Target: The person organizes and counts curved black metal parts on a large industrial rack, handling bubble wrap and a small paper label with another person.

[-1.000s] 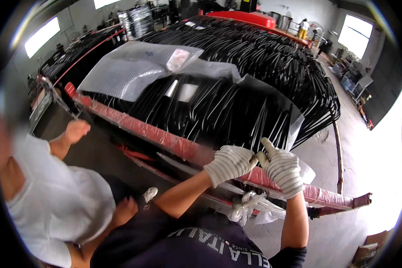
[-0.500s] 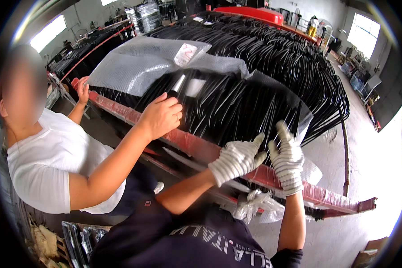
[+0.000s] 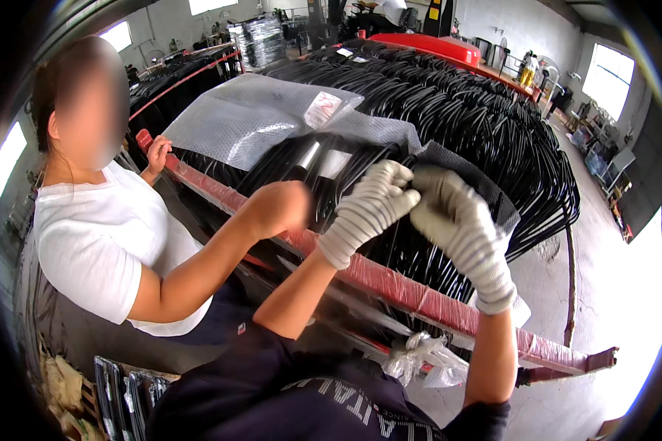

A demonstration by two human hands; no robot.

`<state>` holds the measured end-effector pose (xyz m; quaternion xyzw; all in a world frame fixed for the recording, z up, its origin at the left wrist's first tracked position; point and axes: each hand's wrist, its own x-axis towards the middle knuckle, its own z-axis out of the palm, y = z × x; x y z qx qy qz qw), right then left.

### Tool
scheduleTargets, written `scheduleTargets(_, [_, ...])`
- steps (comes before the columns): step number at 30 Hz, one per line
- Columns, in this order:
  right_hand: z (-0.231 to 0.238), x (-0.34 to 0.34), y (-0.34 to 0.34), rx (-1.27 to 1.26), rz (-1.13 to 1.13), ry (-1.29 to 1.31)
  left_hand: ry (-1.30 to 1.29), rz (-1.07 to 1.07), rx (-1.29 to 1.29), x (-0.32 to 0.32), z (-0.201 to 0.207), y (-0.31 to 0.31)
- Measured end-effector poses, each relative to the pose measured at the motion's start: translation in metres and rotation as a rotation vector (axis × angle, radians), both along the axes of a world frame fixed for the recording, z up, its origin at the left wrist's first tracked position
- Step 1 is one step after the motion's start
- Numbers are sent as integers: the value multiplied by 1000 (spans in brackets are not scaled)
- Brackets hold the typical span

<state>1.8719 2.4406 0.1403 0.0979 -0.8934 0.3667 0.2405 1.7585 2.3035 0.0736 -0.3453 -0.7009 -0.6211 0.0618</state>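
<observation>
My left hand (image 3: 368, 209), in a white-grey striped knit glove, is raised over the near side of a large stack of black glossy strips (image 3: 426, 88). Its thumb and fingers come together, and whatever is between them is too small to make out. Close beside it, my right hand (image 3: 460, 231) wears a matching glove. Its fingers curl toward the left hand and are smeared by motion. Behind both hands, a sheet of bubble wrap (image 3: 250, 106) with a white marked label (image 3: 322, 109) lies across the strips.
At left, a person in a white shirt (image 3: 110, 242) stands at the stack, one blurred hand (image 3: 283, 209) near mine. A film-wrapped red rail (image 3: 390, 279) crosses the near side, crumpled plastic (image 3: 419, 356) hanging below. A red object (image 3: 426, 45) lies at the far end.
Both my hands have moved up and left, closer together, and my left fingers have closed. The other person's hand has shifted slightly right and down. The view has moved a little.
</observation>
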Motion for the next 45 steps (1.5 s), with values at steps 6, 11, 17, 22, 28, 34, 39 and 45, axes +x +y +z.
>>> scheduleTargets(6, [28,-22,34,-105,181,-311,156,93,59,-4,29,-1])
scheduleTargets(11, [-12,18,34,-161,-231,122,113,-257,-405,50,6,3])
scheduleTargets(17, [-85,79,41,412,-484,-280,278,-159,-734,77,-39,37])
scheduleTargets(22, [-96,85,40,134,-464,-236,330,-163,-809,78,-41,36])
scheduleTargets(28, [-87,85,37,50,-412,-311,395,-128,-746,78,-44,33])
scheduleTargets(34, [-94,85,42,-47,-376,-269,329,-161,-780,78,-39,34])
scheduleTargets(39, [-95,86,42,-16,-393,-238,334,-158,-754,77,-44,35])
scheduleTargets(45, [-88,87,40,-1,-411,-268,368,-133,-691,77,-45,34])
